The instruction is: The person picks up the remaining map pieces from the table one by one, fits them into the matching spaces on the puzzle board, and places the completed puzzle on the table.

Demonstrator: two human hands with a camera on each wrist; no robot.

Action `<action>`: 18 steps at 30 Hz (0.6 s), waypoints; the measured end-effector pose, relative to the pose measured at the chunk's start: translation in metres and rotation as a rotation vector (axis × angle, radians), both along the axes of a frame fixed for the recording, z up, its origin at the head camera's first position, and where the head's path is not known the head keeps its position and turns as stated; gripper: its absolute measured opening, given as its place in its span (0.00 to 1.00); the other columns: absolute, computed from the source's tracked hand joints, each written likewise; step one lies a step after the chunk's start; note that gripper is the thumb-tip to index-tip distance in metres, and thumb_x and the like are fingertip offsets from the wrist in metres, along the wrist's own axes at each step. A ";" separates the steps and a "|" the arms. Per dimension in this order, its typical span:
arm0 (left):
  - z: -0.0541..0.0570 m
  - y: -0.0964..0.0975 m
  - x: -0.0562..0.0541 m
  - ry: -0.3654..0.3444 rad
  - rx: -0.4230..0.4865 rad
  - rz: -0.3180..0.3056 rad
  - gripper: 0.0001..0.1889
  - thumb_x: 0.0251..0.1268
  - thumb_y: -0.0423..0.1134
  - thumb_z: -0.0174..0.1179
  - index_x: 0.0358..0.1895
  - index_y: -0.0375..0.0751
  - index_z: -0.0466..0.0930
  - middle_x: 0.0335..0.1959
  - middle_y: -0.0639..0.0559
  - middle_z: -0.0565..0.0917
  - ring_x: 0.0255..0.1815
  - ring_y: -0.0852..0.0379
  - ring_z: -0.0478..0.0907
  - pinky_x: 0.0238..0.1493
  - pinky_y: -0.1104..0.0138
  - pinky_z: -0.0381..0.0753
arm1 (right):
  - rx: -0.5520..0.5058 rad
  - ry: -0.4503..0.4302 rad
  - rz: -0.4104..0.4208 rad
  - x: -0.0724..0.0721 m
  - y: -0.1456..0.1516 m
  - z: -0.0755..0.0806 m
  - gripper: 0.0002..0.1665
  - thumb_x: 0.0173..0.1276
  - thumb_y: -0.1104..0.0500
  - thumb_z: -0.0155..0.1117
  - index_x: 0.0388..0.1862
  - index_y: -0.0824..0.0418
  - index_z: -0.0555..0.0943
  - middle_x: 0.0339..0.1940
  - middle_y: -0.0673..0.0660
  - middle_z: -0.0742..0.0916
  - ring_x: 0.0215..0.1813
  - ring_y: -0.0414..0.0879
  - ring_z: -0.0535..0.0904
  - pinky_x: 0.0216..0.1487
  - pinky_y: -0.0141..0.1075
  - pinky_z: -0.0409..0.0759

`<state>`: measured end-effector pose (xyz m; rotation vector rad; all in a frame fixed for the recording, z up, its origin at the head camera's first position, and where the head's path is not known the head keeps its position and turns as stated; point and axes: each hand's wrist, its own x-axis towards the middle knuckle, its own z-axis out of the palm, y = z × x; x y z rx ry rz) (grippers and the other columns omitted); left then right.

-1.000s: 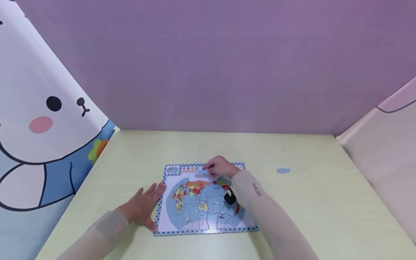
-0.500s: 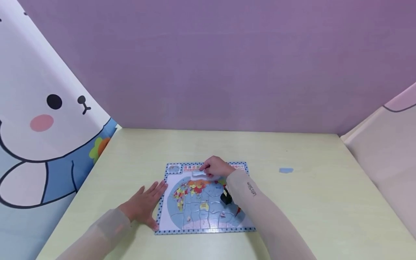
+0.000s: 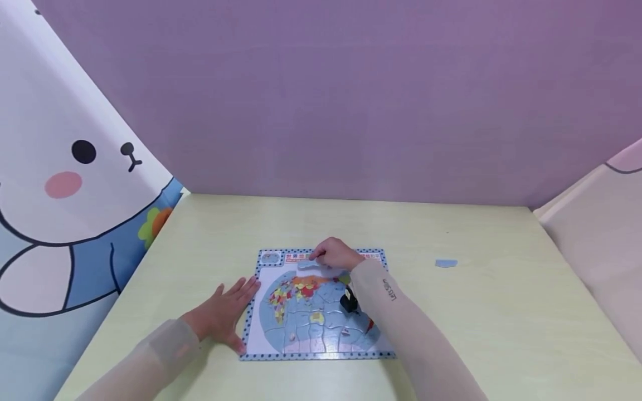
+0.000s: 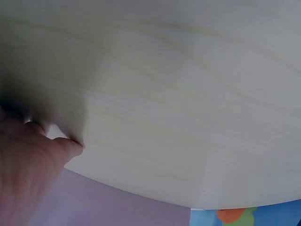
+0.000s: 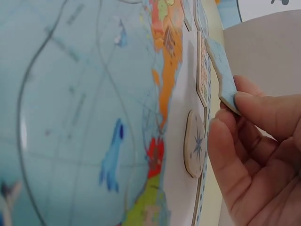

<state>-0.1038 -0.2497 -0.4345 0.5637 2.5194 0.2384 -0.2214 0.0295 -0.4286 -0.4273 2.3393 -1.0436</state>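
Observation:
A world map jigsaw puzzle (image 3: 317, 334) with a dotted blue border lies on the table, most of its round map filled with pieces. My right hand (image 3: 337, 255) is over the puzzle's upper part, pinching a thin light-blue puzzle piece (image 5: 223, 70) between thumb and fingers. In the head view that piece (image 3: 306, 265) overlaps the white strip above the map. Along the puzzle's left border rests my left hand (image 3: 223, 314), fingers spread. The left wrist view catches only part of this left hand (image 4: 33, 160), the puzzle being out of sight there.
Another light-blue puzzle piece (image 3: 446, 263) lies on the table (image 3: 501, 312) to the puzzle's right. A small black object (image 3: 348, 301) beside my right wrist overlaps the map. Behind the table rises a purple panel (image 3: 351, 111); a cartoon-printed panel (image 3: 75, 111) stands at left.
My right hand has shifted slightly left over the puzzle with the blue piece, whose tilt has changed. My left hand keeps its place at the border. The head view has shifted a little.

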 end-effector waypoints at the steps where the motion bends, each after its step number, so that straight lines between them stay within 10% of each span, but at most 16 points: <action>1: 0.000 0.000 0.000 0.002 0.002 -0.001 0.70 0.30 0.70 0.72 0.75 0.34 0.45 0.76 0.38 0.48 0.76 0.36 0.41 0.65 0.33 0.41 | -0.001 -0.005 0.001 0.000 -0.001 -0.001 0.12 0.69 0.69 0.57 0.43 0.62 0.87 0.46 0.55 0.85 0.37 0.46 0.75 0.38 0.33 0.74; 18: 0.000 -0.001 0.000 0.045 -0.003 -0.027 0.71 0.29 0.71 0.71 0.75 0.32 0.46 0.76 0.36 0.49 0.75 0.35 0.43 0.65 0.32 0.44 | 0.039 -0.053 0.019 0.007 -0.007 0.003 0.12 0.67 0.71 0.57 0.42 0.64 0.86 0.38 0.53 0.86 0.24 0.43 0.73 0.36 0.33 0.75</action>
